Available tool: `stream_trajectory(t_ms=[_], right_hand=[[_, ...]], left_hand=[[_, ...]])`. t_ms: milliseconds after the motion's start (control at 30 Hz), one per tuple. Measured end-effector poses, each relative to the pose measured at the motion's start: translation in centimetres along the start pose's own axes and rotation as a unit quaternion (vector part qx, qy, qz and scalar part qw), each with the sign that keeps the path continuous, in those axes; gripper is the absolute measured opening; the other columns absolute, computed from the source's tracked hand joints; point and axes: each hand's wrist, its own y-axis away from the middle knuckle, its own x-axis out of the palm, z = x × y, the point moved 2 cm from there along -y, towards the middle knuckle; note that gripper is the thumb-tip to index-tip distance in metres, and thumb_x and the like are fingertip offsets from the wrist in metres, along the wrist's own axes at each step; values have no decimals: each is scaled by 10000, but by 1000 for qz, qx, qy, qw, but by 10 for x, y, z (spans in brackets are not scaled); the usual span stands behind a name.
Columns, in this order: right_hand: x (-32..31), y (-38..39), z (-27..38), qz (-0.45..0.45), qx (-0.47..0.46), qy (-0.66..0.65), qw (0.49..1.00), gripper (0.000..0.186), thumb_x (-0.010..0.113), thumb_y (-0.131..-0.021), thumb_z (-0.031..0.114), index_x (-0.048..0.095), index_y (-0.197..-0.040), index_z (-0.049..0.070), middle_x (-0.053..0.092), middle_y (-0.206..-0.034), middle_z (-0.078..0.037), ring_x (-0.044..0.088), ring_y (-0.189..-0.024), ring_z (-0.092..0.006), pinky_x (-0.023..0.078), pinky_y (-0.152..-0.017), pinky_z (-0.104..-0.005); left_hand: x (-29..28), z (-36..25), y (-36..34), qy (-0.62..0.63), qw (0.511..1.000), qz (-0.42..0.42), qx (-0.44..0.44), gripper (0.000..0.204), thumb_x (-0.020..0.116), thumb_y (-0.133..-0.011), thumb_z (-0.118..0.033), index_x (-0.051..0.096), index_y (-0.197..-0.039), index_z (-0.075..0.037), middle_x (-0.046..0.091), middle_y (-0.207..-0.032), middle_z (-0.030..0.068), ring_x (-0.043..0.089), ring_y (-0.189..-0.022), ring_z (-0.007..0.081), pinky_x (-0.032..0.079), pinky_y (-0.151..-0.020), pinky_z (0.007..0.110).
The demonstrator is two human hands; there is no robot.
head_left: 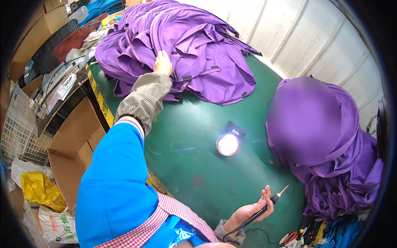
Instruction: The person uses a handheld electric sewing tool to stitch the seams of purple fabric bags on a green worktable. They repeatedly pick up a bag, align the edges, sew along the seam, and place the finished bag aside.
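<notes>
My left arm reaches to the far side of the green table (pixel 194 165). My left hand (pixel 163 63) grips the near edge of a heap of purple fabric pieces (pixel 206 62) with curved seams and small black fittings; its fingertips are partly lost in the folds. Close to my body, at the lower right, my right hand (pixel 250 211) holds a soldering iron (pixel 264 206) like a pen. The iron has a black handle, a trailing black cord and a thin copper-coloured tip pointing up and right, clear of any fabric.
A lit round lamp (pixel 228 144) rests mid-table. More purple fabric (pixel 343 173), partly blurred, is piled at the right. Tools and cables (pixel 310 233) lie at the lower right. Cardboard boxes (pixel 74 153), a white crate (pixel 25 124) and plastic bags (pixel 39 188) crowd the left. A ribbed wall (pixel 306 33) stands behind.
</notes>
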Motion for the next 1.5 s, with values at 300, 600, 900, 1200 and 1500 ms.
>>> stream_trajectory(t_ms=[300,600,900,1200,1500], right_hand=[[23,5,22,21,-12,7,1000,116,393,-975,120,418,-1010,12,637,-1032,-278,593,-1006,-319,478,-909,-436],[39,-7,21,25,-4,5,1000,90,407,-959,102,419,-1005,26,650,-1023,-267,585,-1002,-308,467,-898,-426],[44,2,32,44,-104,22,993,96,462,-946,97,403,-968,24,648,-1000,-286,581,-976,-333,415,-940,-475],[154,-27,7,18,-162,-144,976,452,701,-799,-49,350,-1058,67,507,-1024,-166,612,-902,-266,514,-772,-373],[158,-31,22,86,-137,-35,986,315,693,-745,-50,460,-933,48,472,-823,-83,491,-689,-198,446,-665,-333]], left_hand=[[45,8,-80,97,938,242,-229,529,812,-628,-263,652,-1041,25,685,-997,190,663,-963,279,516,-839,335],[69,-94,-14,822,436,-37,-364,539,717,-838,-294,542,-1166,97,596,-1134,166,576,-1024,256,466,-899,404],[-93,-170,86,771,635,48,13,148,592,-917,-125,586,-975,11,553,-819,-21,465,-741,57,402,-643,226],[-86,-161,307,748,601,230,-164,336,776,-758,-66,574,-1015,11,649,-918,45,610,-795,122,503,-716,255],[-93,-151,282,663,549,502,-79,418,759,-793,-176,604,-1134,9,640,-1014,26,584,-920,104,476,-807,267]])
